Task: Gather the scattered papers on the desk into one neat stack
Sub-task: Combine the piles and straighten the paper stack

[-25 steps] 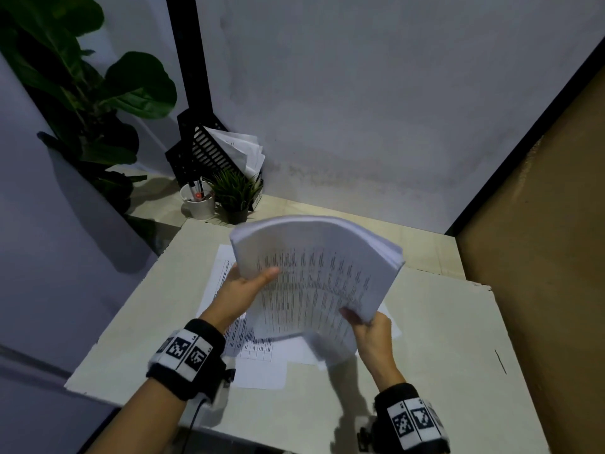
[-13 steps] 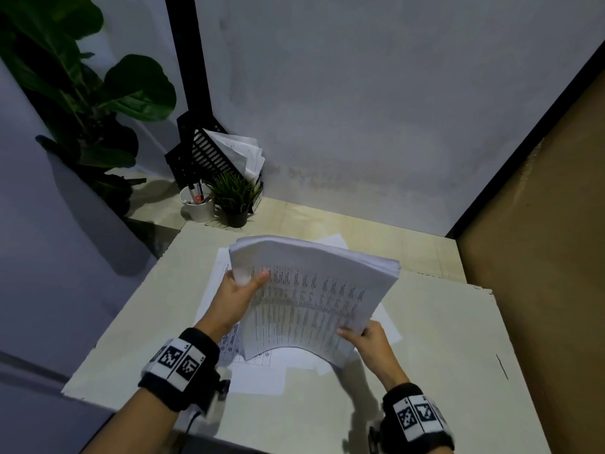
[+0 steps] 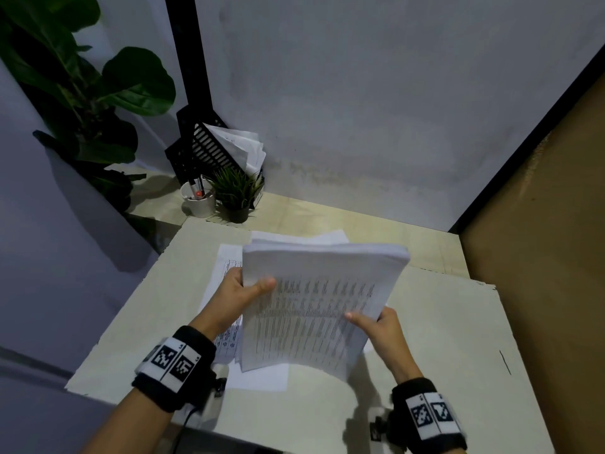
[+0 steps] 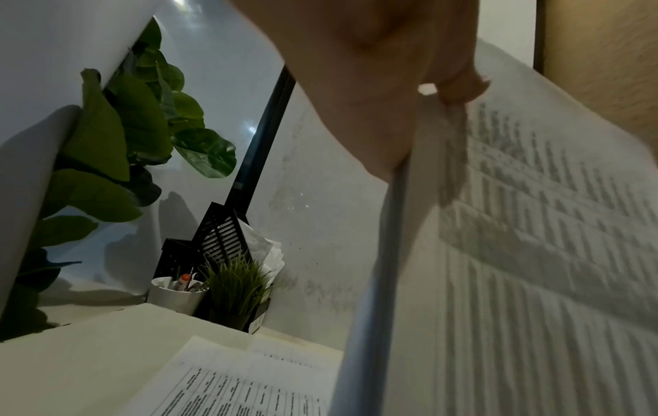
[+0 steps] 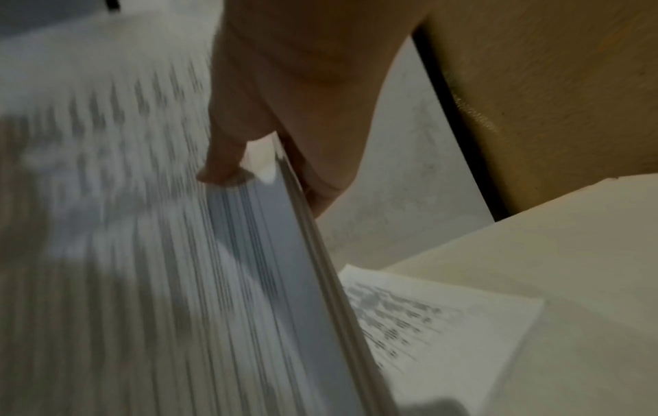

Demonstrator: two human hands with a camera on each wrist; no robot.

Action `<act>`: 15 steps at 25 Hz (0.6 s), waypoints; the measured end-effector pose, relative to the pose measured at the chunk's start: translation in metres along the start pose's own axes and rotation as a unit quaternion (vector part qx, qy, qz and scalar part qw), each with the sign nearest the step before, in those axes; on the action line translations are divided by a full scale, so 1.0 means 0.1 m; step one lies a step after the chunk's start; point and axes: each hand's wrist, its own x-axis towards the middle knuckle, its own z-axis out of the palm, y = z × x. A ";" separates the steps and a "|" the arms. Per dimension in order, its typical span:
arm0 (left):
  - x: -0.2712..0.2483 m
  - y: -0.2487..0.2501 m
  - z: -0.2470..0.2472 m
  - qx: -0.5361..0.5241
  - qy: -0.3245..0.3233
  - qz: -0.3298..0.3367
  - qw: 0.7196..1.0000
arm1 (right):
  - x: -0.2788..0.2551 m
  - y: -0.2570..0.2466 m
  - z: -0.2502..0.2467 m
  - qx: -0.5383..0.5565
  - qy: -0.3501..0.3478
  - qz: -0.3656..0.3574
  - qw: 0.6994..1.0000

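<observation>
The left hand grips the left edge of a thick stack of printed sheets, its thumb lying across the top page and its fingers hidden behind the pile; the left wrist view shows the same pinch from below, the thumb tip pressed onto the printed face near the stack's edge. The right hand holds the opposite, right edge lower down, thumb on the top sheet and fingers curled underneath, as the right wrist view confirms with the layered edges of the pages running between thumb and fingers. Held between both hands, the stack is lifted clear of the desk and tilted, its far edge higher than the near one, the near lower corner drooping toward the surface. The top page carries rows of small print in columns, too blurred to read. Directly beneath the lifted stack, loose sheets lie flat on the desk, poking out past its left, far and near edges, and a corner of one shows on the right side in the right wrist view. At the far left corner of the desk stands a white cup with pens, just beside a small potted grass plant. Behind both, a black slotted file rack holds more paper. A large-leaved plant rises at the far left.
</observation>
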 end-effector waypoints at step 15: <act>0.28 -0.63 -0.47 0.017 0.193 -0.098 0.976 | 0.03 -0.06 -0.53 -0.038 0.179 0.011 0.983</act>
